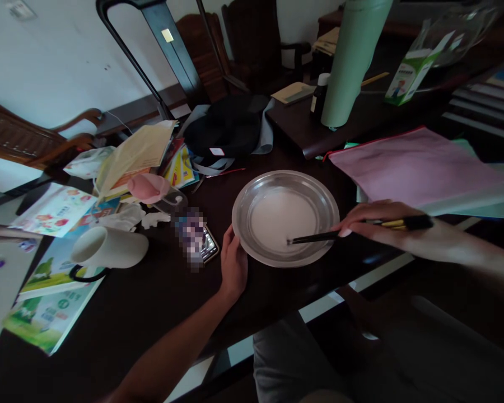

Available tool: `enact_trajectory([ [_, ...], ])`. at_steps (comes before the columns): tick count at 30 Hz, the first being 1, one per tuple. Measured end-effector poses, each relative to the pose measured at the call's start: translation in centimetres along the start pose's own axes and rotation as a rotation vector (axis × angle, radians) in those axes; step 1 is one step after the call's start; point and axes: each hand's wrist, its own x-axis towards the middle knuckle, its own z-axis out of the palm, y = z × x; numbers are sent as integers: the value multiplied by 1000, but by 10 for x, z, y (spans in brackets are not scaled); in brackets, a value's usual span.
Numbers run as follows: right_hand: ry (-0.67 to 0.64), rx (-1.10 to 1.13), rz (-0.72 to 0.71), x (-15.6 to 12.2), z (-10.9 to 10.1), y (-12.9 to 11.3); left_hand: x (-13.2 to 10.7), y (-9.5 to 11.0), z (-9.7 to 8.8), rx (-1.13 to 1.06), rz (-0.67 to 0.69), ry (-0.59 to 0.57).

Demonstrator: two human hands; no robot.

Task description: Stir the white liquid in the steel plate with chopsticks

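A round, shallow metal basin sits on the dark table in front of me. Its bottom looks pale, and I cannot tell whether it holds liquid. My left hand grips the basin's left rim, fingers against the outer side. From the right, my right hand is closed around thin black-handled brushes. Their slim ends reach over the rim into the basin, near the bottom. A wider black end with a gold-coloured band sticks out behind the hand. Left of my left hand lies a phone, its screen partly blurred out.
On the left are a white mug lying on its side, booklets, crumpled tissue and a pink object. Behind the basin is a black bag. To the right lie a pink zip pouch, a green tumbler and a small carton.
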Motion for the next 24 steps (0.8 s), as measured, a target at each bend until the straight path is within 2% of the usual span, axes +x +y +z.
enact_trajectory([
  [4,20,-6,-150,17,37,6,0,1,-2,21,-2,-30],
  [6,52,-40,-167,28,46,12,1,1,-3,31,-2,-35],
  [8,104,-76,-158,40,47,17,1,2,-2,17,-1,-15],
  [13,212,-63,-124,46,25,20,0,2,1,-28,-19,38],
  [18,215,-102,24,18,-7,14,0,2,0,-18,-14,0],
  [21,153,-127,64,0,-20,8,0,1,0,-15,-14,12],
  [24,37,-65,20,-7,-17,2,0,1,0,17,0,14],
])
